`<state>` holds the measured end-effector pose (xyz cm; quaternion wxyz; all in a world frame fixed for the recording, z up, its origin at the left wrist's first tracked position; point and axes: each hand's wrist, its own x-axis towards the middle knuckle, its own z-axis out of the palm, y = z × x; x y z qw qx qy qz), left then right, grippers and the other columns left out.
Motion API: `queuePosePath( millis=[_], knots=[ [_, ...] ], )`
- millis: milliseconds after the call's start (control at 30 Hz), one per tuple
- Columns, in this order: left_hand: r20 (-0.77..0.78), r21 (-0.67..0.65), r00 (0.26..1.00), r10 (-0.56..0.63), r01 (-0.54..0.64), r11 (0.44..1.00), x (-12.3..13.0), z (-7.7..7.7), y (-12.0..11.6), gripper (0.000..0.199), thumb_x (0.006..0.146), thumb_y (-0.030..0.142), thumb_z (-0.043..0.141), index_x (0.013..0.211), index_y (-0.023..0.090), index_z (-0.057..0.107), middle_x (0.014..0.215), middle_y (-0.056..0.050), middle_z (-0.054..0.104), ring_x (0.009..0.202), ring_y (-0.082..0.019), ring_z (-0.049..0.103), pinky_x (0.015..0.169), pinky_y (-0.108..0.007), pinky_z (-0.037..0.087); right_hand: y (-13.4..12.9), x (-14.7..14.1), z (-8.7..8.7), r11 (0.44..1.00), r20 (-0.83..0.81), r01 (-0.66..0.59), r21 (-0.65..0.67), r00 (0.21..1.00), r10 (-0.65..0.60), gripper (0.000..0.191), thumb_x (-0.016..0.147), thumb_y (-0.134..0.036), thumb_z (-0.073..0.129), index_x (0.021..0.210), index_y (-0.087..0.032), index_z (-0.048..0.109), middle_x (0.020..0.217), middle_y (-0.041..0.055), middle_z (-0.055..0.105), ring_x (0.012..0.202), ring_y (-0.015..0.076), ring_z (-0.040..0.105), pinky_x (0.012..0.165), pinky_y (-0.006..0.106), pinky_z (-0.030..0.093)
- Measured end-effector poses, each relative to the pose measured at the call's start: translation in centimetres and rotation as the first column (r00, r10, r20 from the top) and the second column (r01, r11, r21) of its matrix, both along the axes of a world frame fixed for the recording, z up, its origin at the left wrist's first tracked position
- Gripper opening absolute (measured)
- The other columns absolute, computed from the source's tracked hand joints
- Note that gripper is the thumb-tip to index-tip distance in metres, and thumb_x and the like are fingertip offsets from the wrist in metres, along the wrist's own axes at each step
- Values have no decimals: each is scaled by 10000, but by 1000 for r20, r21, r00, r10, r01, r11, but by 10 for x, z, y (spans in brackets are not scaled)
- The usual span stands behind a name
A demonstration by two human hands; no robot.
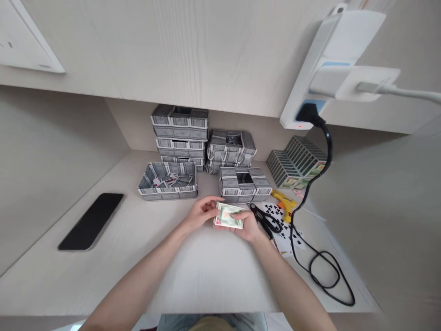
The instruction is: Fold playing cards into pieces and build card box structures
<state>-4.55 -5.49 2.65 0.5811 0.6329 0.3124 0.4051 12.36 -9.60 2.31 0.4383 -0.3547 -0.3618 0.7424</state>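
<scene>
A green card box with a white border (230,215) is held between both hands above the desk. My left hand (204,213) grips its left end, fingers closed along the edge. My right hand (248,225) holds the right end, with the thumb lying across the top face. Just behind the hands is a box built of grey patterned playing cards (237,193), with a square opening in its top. To its left, an open card tray (168,195) holds several loose pieces of card.
More card boxes (181,124) are stacked at the back. Green card packs (296,161) stand at the back right. Black scissors (264,220), a yellow glue gun (285,204) and playing cards lie right. A black cable (329,151) hangs from a power strip (330,59). A phone (92,221) lies left.
</scene>
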Motion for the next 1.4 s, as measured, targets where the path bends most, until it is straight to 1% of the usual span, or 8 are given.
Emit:
queuePosePath(
  millis=[100, 267, 433, 667, 900, 1133, 1267, 1400],
  knots=[
    [53, -70, 996, -69, 72, 995, 1, -2, -1, 428, 580, 359, 707, 938, 140, 623, 664, -10, 572, 590, -101, 517, 539, -207, 412, 2, 3, -4, 992, -138, -76, -104, 989, 61, 428, 576, -204, 467, 980, -92, 553, 868, 129, 654, 809, 261, 612, 689, 427, 486],
    [88, -134, 994, -71, 83, 987, 4, -6, -1, 430, 547, 330, 732, 921, 143, 633, 686, -16, 605, 576, -98, 525, 526, -208, 420, 4, 8, -8, 977, -271, -131, -169, 959, 82, 452, 563, -172, 440, 1000, -90, 520, 818, 116, 662, 742, 242, 620, 648, 416, 494],
    [27, -128, 999, -18, 22, 992, 4, -3, -2, 358, 640, 362, 653, 925, 144, 640, 582, 10, 553, 445, -56, 419, 389, -170, 321, 5, 10, -12, 976, -241, -158, -152, 963, 118, 429, 592, -192, 441, 1003, -87, 508, 758, 113, 662, 664, 226, 625, 609, 375, 491],
    [19, -111, 1000, 3, -1, 994, 4, 3, -6, 344, 677, 385, 622, 912, 135, 628, 641, -11, 584, 499, -70, 464, 442, -178, 368, 5, 10, -14, 970, -274, -193, -148, 950, 147, 439, 587, -182, 465, 1016, -93, 496, 758, 111, 655, 637, 219, 621, 526, 334, 487],
    [136, -182, 979, -153, 177, 967, 3, -3, -6, 465, 537, 265, 753, 951, 135, 587, 822, -42, 622, 714, -139, 569, 617, -233, 453, 10, 15, -27, 952, -378, -263, -155, 906, 189, 438, 538, -182, 481, 955, -56, 517, 725, 136, 653, 626, 229, 615, 478, 321, 480],
    [122, -181, 984, -130, 151, 972, 2, 2, -8, 338, 610, 305, 704, 878, 131, 596, 784, -36, 622, 657, -119, 557, 549, -212, 439, 9, 13, -26, 950, -381, -270, -159, 904, 193, 426, 544, -189, 480, 946, -57, 528, 721, 132, 658, 599, 221, 611, 481, 318, 472],
    [78, -138, 992, -102, 112, 984, 3, 5, -10, 328, 695, 366, 622, 930, 138, 598, 731, -25, 609, 609, -109, 541, 507, -199, 425, 9, 13, -26, 958, -387, -230, -173, 910, 149, 395, 556, -186, 490, 926, -58, 535, 696, 124, 652, 576, 207, 605, 486, 311, 472],
    [90, -133, 994, -67, 79, 988, 2, 2, -8, 350, 730, 443, 558, 858, 124, 626, 658, -14, 586, 536, -90, 494, 513, -209, 405, 9, 13, -26, 959, -373, -229, -166, 915, 154, 370, 550, -177, 491, 897, -60, 547, 673, 113, 650, 556, 205, 598, 485, 320, 470]
  ],
)
